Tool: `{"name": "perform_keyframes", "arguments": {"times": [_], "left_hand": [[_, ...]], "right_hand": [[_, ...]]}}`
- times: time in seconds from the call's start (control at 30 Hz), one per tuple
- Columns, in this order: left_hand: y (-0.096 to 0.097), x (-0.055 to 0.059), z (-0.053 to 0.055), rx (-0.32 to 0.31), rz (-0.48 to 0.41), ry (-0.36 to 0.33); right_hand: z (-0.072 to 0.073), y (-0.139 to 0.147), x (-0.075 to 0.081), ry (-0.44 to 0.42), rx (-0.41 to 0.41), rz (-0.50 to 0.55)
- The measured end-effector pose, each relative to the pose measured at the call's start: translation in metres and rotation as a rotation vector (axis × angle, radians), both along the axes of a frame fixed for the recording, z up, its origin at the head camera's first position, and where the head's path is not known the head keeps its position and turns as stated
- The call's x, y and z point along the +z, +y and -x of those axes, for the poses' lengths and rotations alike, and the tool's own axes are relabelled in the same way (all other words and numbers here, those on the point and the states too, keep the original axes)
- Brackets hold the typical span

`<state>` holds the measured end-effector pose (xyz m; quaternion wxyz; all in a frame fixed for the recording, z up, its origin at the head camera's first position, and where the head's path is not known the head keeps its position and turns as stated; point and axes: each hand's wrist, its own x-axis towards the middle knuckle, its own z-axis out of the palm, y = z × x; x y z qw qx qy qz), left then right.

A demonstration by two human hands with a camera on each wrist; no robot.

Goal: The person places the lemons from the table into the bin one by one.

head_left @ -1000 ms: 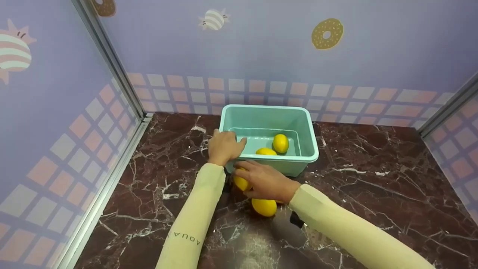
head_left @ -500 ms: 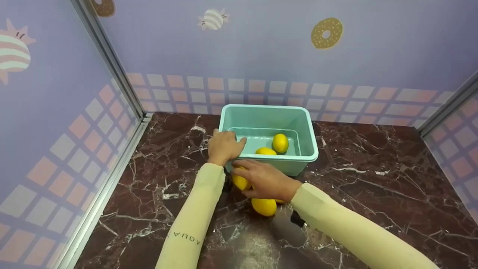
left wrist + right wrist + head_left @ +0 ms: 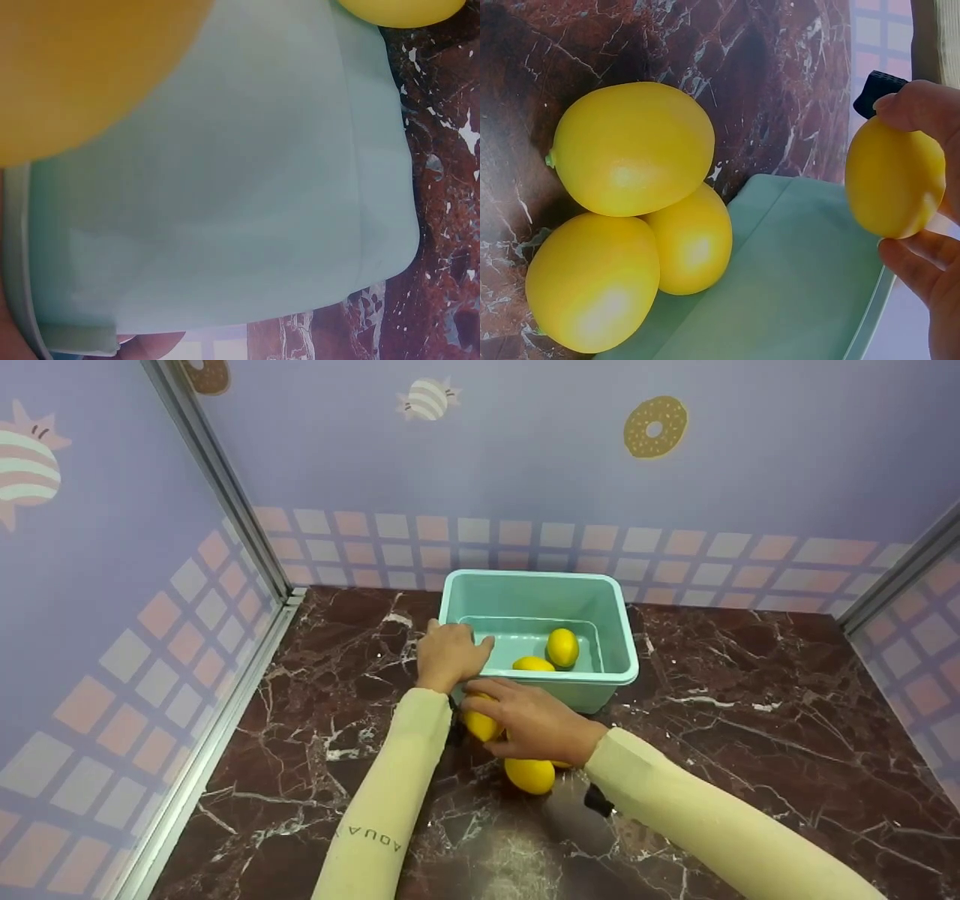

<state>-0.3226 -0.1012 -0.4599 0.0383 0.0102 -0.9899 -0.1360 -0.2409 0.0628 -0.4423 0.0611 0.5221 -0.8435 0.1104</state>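
Observation:
My left hand grips the front left corner of a pale green plastic bin, thumb over the inner side of its rim. In front of the bin, my right hand pinches a lemon between thumb and fingers, held off the marble surface. Three more lemons lie close together below it in the right wrist view: a large one, one at lower left and one at right. The head view shows two lemons inside the bin, one upright and one partly behind the front wall.
Dark red marble spreads around the bin. A lilac back wall stands close behind, and a side wall runs along the left. A black wrist strap piece hangs under the right sleeve.
My right hand has drifted very slightly left with the lemon. The left hand, the bin and the other lemons stay where they were.

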Motion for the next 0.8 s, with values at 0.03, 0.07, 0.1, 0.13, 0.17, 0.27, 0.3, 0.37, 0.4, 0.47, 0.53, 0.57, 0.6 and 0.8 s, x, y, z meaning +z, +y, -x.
{"name": "perform_keyframes", "arguments": {"times": [0.03, 0.07, 0.1, 0.13, 0.17, 0.27, 0.3, 0.37, 0.4, 0.47, 0.53, 0.57, 0.6, 0.8], "left_hand": [[0.000, 0.000, 0.000, 0.001, 0.000, 0.002], [0.000, 0.000, 0.000, 0.001, -0.002, 0.003], [0.000, 0.000, 0.000, 0.002, -0.003, 0.003], [0.000, 0.000, 0.000, 0.002, -0.006, 0.003], [0.000, 0.000, 0.000, 0.003, -0.008, 0.002], [0.000, 0.000, 0.000, 0.002, -0.012, 0.003], [0.001, 0.000, 0.000, 0.002, -0.013, 0.004], [0.001, 0.000, 0.000, 0.002, -0.015, 0.006], [0.001, 0.000, 0.000, 0.003, -0.014, 0.007], [0.001, 0.000, 0.000, 0.004, -0.015, 0.008], [0.001, 0.000, 0.000, 0.005, -0.016, 0.009], [0.001, 0.000, 0.000, 0.006, -0.014, 0.009], [0.001, -0.001, 0.000, 0.004, -0.014, 0.012], [0.001, -0.003, 0.001, 0.000, -0.022, 0.027]], "right_hand": [[0.000, 0.000, 0.001, 0.003, 0.002, 0.002], [0.000, 0.000, 0.001, 0.006, 0.004, 0.006], [0.000, 0.000, 0.002, 0.010, 0.007, 0.009], [0.000, 0.000, 0.002, 0.014, 0.008, 0.010], [0.000, 0.000, 0.003, 0.019, 0.009, 0.013], [0.000, 0.001, 0.004, 0.027, 0.016, 0.031], [0.000, 0.001, 0.005, 0.029, 0.017, 0.035], [0.000, 0.002, 0.006, 0.029, 0.018, 0.045], [0.000, 0.003, 0.006, 0.026, 0.019, 0.050], [0.000, 0.004, 0.006, 0.026, 0.016, 0.055], [0.000, 0.006, 0.007, 0.025, 0.012, 0.059], [0.000, 0.006, 0.008, 0.023, 0.010, 0.061], [0.000, 0.007, 0.008, 0.020, 0.007, 0.062], [0.000, 0.012, 0.012, 0.004, -0.004, 0.068]]}}
